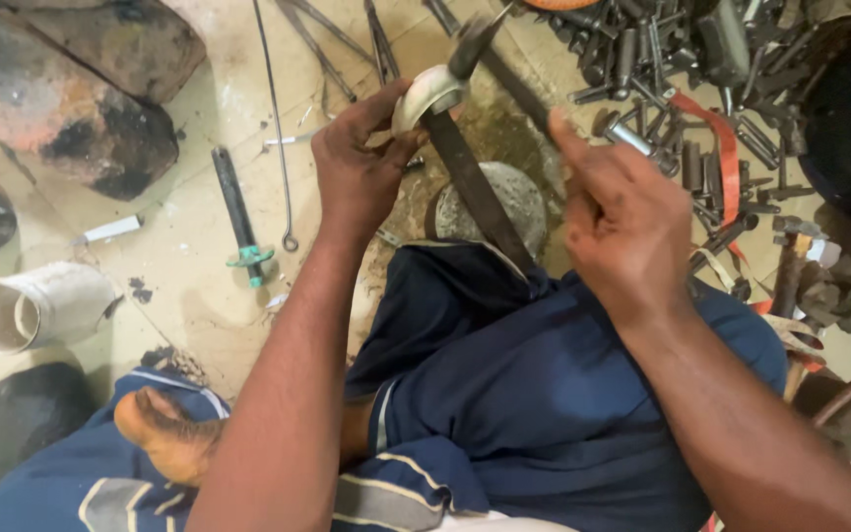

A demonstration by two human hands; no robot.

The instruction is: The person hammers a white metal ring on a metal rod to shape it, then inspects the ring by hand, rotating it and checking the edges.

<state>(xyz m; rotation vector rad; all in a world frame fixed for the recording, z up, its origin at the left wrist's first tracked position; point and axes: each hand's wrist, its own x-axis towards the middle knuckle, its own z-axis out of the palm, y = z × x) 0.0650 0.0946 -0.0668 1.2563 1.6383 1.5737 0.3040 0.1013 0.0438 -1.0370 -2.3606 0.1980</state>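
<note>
left hand [357, 163] grips pale ring [428, 96] | right hand [622, 222] closed on hammer [499, 61] (head up-left)

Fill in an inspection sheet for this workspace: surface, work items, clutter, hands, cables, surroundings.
Surface: pale, stained floor, person seated on it.
Work items: pale curved piece on a dark flat bar; hammer blurred above it.
Clutter: heap of metal sockets and bolts; green-ended tool; thin rods; metal can.
Hands: left hand grips the pale piece; right hand holds the hammer handle, grip blurred.
Cables: nothing seen; one thin wire rod.
Surroundings: orange strap; rusty block.
</note>
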